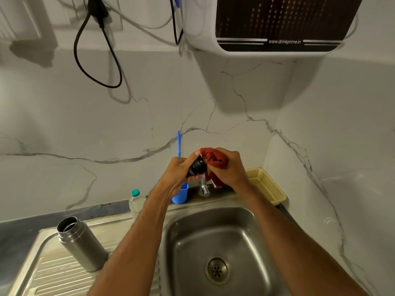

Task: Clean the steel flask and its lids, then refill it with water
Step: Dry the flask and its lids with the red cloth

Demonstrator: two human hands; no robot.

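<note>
The steel flask [82, 244] stands upright and uncapped on the drainboard, left of the sink basin [215, 251]. Above the tap [204, 188], my left hand [181, 170] grips a black lid [195, 166]. My right hand [227, 167] holds a bunched red cloth [214, 160] pressed against that lid. Both hands are raised over the back of the sink, close to the marble wall.
A blue cup [180, 194] with a blue brush handle [179, 144] stands behind my left wrist. A small plastic bottle with a teal cap [136, 201] sits on the ledge. A yellow basket [266, 185] lies right of the tap. A water purifier [273, 24] hangs overhead.
</note>
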